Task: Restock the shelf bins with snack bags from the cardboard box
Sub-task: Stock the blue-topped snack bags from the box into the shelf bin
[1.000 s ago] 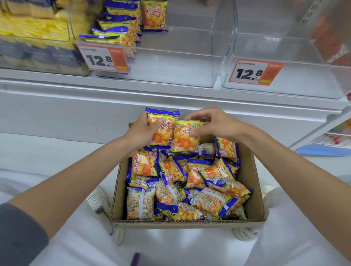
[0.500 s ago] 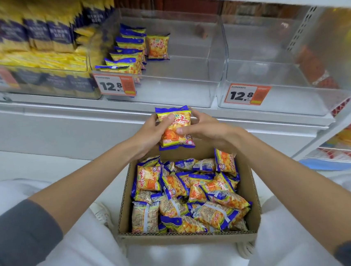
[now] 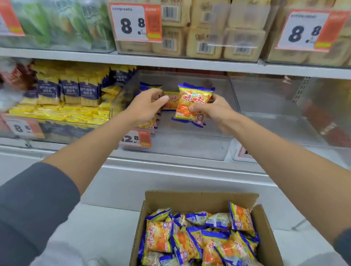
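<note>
So, nearest: one cardboard box (image 3: 200, 197), heaped with snack bags (image 3: 202, 241), a dozen-plus, too jumbled to count. Further out, two hands are inside the clear shelf bin (image 3: 193, 146). Right hand (image 3: 215, 110) fingers (image 3: 216, 98) pinch a single bag (image 3: 191, 103) upright by its lower right corner. Left hand (image 3: 146, 107) curls against the row of bags (image 3: 148, 85) at the bin's left; can't tell if it's gripping one.
</note>
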`<state>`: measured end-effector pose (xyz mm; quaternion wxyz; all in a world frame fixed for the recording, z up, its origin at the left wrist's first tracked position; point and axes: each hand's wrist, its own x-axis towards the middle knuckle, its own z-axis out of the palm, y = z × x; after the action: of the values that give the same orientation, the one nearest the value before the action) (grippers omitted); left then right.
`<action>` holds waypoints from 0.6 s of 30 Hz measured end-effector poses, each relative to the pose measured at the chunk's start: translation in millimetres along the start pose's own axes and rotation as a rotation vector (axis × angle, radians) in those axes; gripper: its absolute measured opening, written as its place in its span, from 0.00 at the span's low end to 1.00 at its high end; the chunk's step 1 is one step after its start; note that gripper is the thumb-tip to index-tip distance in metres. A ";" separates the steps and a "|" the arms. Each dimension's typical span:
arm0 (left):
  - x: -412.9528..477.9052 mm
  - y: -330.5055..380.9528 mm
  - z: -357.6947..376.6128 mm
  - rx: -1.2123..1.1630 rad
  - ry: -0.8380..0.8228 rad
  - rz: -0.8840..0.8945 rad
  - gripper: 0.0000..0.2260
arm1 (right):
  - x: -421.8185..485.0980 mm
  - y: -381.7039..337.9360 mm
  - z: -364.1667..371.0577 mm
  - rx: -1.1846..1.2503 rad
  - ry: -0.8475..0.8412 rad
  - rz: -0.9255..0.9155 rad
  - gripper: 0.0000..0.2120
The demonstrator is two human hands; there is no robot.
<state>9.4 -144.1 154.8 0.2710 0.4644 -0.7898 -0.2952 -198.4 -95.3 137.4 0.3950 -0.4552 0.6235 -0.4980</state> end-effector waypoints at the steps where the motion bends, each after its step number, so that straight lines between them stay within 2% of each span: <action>1: 13.3 -9.9 -1.4 0.032 0.016 -0.019 0.20 | 14.9 4.8 0.5 -0.029 0.016 0.021 0.24; 5: 53.8 -47.7 3.2 0.103 -0.010 -0.107 0.21 | 73.7 27.7 20.8 -0.102 -0.047 0.084 0.15; 10: 72.9 -81.3 16.4 0.109 -0.041 -0.114 0.21 | 128.7 49.7 48.2 -0.246 -0.205 0.078 0.26; 12: 75.9 -87.3 18.0 0.073 -0.029 -0.118 0.19 | 140.0 53.6 54.2 -0.313 -0.228 0.092 0.25; 15: 79.0 -92.0 19.8 0.039 -0.006 -0.098 0.17 | 143.4 53.8 70.3 -0.252 -0.214 0.091 0.17; 18: 80.7 -95.3 21.6 0.048 0.004 -0.081 0.16 | 145.4 53.2 87.5 -0.182 -0.088 0.051 0.18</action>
<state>14.8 -249.1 84.2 0.2495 0.5028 -0.7767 -0.2858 -164.6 -253.2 62.7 0.3914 -0.4946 0.6597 -0.4087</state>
